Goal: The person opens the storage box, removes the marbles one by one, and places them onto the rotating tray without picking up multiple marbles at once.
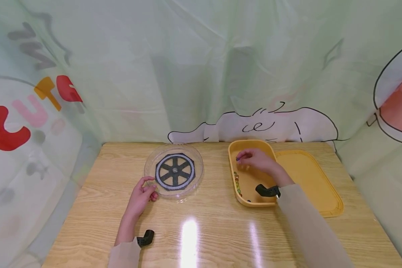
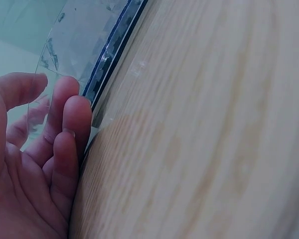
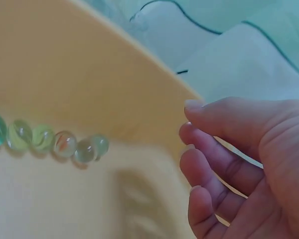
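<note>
A round clear plastic dish [image 1: 198,182] stands on the table, with a dark spoked wheel pattern [image 1: 182,175] showing in it. My left hand [image 1: 141,196] holds its near left rim; in the left wrist view the clear wall [image 2: 45,107] passes between thumb and fingers. Over the far left part of a yellow-orange tray [image 1: 254,186] is my right hand [image 1: 259,160]. Its thumb and fingertips pinch a small dark blue marble [image 1: 237,159], which the right wrist view hides. Several glass marbles [image 3: 42,138] lie in a row along the tray's left wall.
A flat yellow-orange lid or second tray [image 1: 309,178] lies to the right, against the deep tray. One dark marble [image 1: 249,201] sits at the deep tray's near edge. A printed curtain [image 1: 201,74] hangs behind the wooden table [image 1: 214,230] and at its sides.
</note>
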A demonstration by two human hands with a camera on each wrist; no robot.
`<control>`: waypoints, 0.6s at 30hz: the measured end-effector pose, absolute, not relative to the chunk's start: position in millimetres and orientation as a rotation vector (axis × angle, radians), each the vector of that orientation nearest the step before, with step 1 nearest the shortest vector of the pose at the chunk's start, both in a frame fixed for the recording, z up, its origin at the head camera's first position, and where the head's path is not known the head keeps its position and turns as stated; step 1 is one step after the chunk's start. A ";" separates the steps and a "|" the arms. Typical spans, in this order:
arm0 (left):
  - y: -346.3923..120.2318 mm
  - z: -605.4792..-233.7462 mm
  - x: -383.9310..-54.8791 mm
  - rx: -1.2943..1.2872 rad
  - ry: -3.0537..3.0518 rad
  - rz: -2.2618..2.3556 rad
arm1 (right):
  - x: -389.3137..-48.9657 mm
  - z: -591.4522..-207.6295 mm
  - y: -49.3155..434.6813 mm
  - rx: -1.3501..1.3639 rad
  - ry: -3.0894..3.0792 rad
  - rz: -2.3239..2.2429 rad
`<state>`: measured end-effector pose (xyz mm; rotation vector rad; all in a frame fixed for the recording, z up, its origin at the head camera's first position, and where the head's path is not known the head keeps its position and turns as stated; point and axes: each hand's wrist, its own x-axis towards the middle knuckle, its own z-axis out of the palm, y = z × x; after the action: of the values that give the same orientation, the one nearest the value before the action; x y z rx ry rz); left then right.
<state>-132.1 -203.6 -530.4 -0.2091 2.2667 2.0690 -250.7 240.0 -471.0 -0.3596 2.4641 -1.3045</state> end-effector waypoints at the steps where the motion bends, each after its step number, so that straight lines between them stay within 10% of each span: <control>1: -203.6 -530.4 -132.2 -0.211 2.264 2.070 | -249.4 -468.7 239.9 -0.365 2.470 -1.314; 18: -204.6 -530.4 -133.6 -0.213 2.266 2.041 | -216.1 -423.7 203.0 -0.587 2.556 -1.393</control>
<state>-133.6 -204.6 -530.4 -0.2125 2.2661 2.0409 -216.1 203.0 -423.7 -0.5870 2.5559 -1.3931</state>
